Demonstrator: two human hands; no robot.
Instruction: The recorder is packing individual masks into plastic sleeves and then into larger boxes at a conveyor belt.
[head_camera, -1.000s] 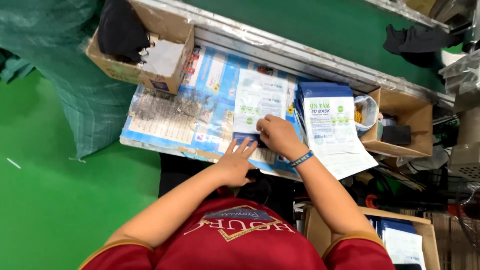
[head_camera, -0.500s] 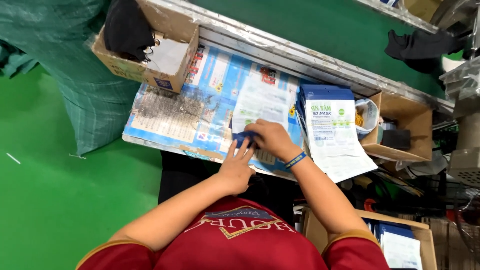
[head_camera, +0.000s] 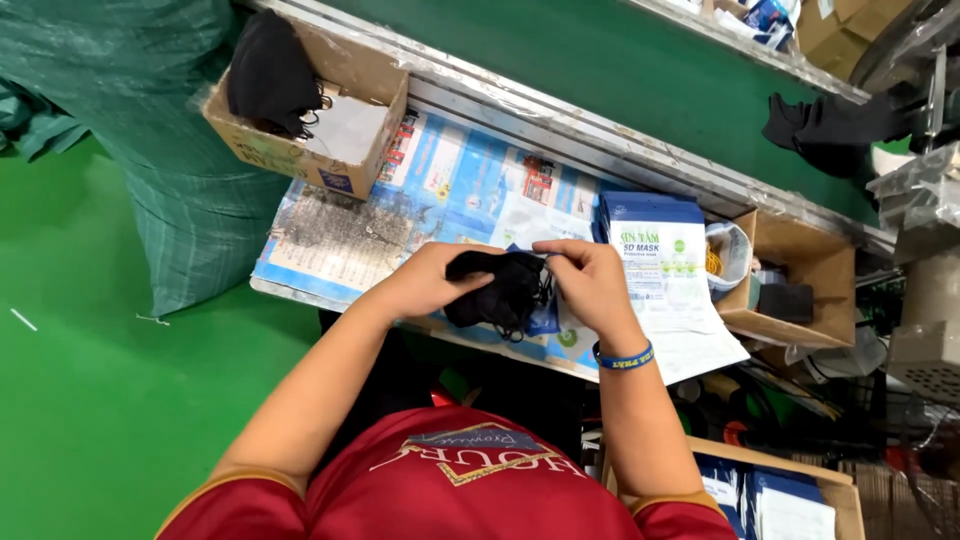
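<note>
My left hand (head_camera: 425, 283) and my right hand (head_camera: 590, 285) both grip a bundle of black face masks (head_camera: 497, 290), held just above the work board (head_camera: 330, 255). Ear loops dangle from the bundle's lower edge. Under the bundle lies a white and blue flat packet (head_camera: 520, 222), partly hidden by my hands. To the right sits a stack of white and blue mask packets (head_camera: 660, 265). A blue band circles my right wrist.
A cardboard box (head_camera: 330, 150) holding black masks (head_camera: 272, 80) stands at the back left beside a large green sack (head_camera: 150, 150). An open cardboard box (head_camera: 810, 265) sits at the right. A green conveyor belt (head_camera: 620, 70) runs behind, with dark fabric (head_camera: 820, 125) on it.
My hands were pressing on the flat packet on the board. Now they have lifted and hold a bundle of black masks between them.
</note>
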